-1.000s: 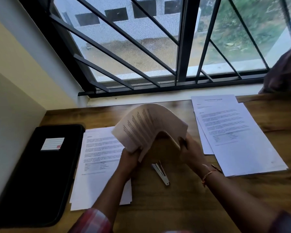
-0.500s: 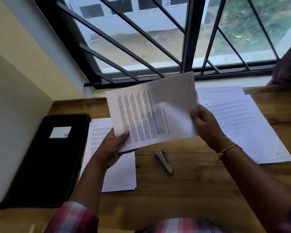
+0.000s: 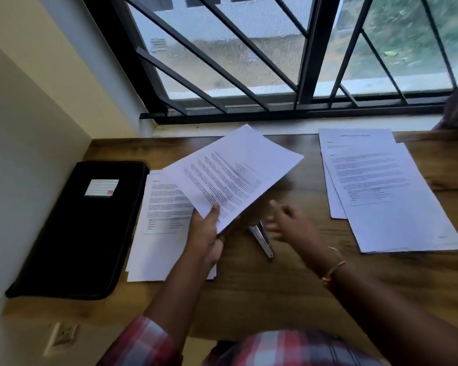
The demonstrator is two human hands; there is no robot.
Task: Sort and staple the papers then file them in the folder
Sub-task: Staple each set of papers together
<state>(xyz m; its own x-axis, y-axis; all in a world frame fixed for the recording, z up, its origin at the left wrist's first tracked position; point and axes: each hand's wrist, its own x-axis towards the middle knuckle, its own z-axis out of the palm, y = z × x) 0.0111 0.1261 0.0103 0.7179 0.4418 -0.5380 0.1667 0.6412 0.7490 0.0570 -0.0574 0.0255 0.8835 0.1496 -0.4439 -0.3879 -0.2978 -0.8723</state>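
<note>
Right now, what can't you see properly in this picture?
Head view only:
- Right hand: smeared by motion blur, so I can't tell if it is open or closed.
- Stapler: its far end is hidden behind that hand.
- Held papers: print too small and soft to read.
- Left pile: partly covered by the left hand and the held papers.
- Folder label: writing too small.

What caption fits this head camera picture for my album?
Left hand holds printed pages while right hand reaches toward the stapler.
</note>
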